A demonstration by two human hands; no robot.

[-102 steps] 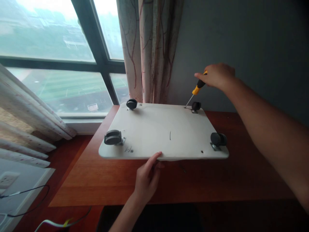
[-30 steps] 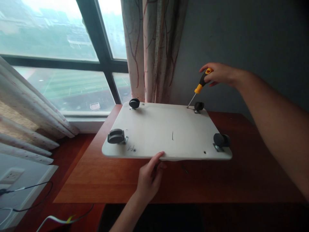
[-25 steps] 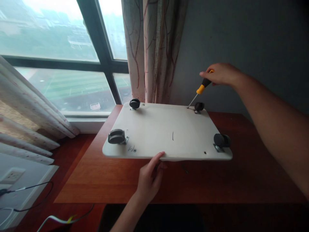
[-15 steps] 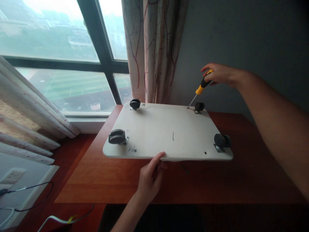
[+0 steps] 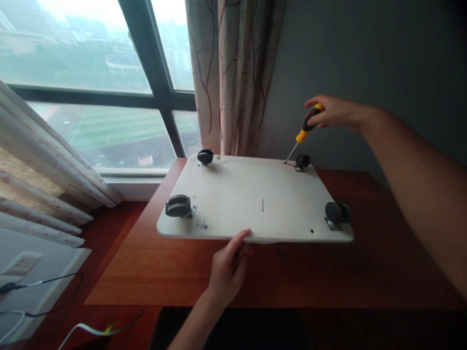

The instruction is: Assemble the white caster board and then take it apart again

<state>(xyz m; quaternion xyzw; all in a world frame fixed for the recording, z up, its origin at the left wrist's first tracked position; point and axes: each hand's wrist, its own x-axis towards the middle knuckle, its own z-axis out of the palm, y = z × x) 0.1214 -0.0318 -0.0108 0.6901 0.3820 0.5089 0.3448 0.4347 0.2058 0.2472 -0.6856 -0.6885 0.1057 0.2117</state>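
Observation:
A white board [image 5: 233, 194] with rounded corners lies over the table, a dark caster wheel near each corner, such as the front-left caster [image 5: 178, 206]. My right hand [image 5: 324, 113] is closed around the yellow-and-black handle of a screwdriver [image 5: 305, 124]. Its shaft slants down to the left, and the tip meets a screw spot at the board's far edge, just left of the back-right caster [image 5: 302, 161]. My left hand [image 5: 229, 270] holds the near edge of the board, one finger on top and the others curled at or under the rim, partly hidden.
The reddish-brown wooden table [image 5: 146, 272] extends around the board. Behind stand a patterned curtain [image 5: 233, 73] and a grey wall [image 5: 357, 53], with a window [image 5: 102, 126] at left. Cables [image 5: 85, 329] and a wall socket [image 5: 24, 265] are at lower left.
The whole view has shifted very slightly. Both hands keep their places, the screwdriver tip still at the same spot on the board's far edge.

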